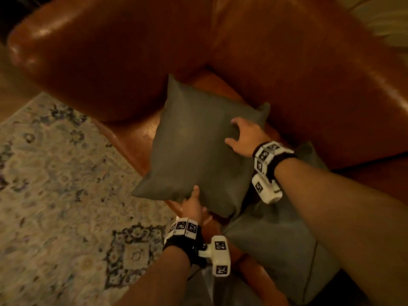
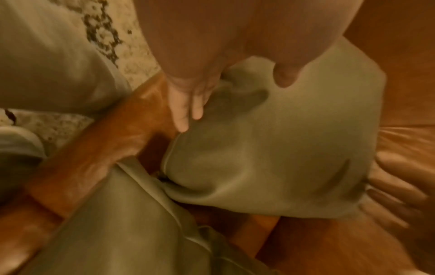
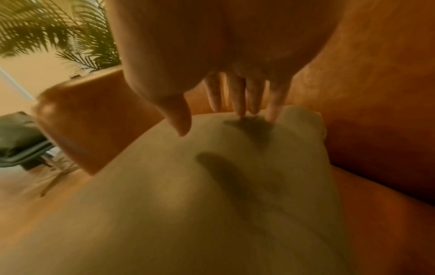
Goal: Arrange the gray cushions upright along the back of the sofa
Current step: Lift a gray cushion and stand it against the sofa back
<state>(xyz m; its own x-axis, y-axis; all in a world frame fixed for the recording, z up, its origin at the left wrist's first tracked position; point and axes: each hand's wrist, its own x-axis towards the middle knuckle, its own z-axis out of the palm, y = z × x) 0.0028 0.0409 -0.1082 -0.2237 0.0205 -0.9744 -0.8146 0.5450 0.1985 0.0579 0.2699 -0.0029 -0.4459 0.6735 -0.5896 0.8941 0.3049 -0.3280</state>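
The gray cushion [image 1: 198, 146] is held above the seat of the brown leather sofa [image 1: 287, 69], tilted, its far corner near the crease where the armrest meets the backrest. In the left wrist view the same cushion [image 2: 270, 145] hangs clear of the seat leather, its lower edge sagging.

The left hand [image 1: 194, 206] grips the cushion's near bottom edge — thumb on the top face, fingers [image 2: 188, 111] tucked beneath, pinching the fabric between them. The right hand [image 1: 242, 135] lies on the cushion's upper right part, close to the backrest; its fingers [image 3: 240, 100] are extended and spread, tips pressing dents into the fabric, with the thumb set apart on the same face. Whether any finger wraps the cushion's far edge cannot be told.

A second gray cushion [image 1: 276, 246] lies flat on the sofa seat just beside the held one, under the right forearm, partly overlapped by the held cushion's lower corner.

Off the sofa's front edge, a pale patterned rug [image 1: 55, 184] covers the floor. Beyond the sofa armrest, the right wrist view shows a leafy palm plant [image 3: 47, 28] and a dark chair [image 3: 21, 141] — both blurred.
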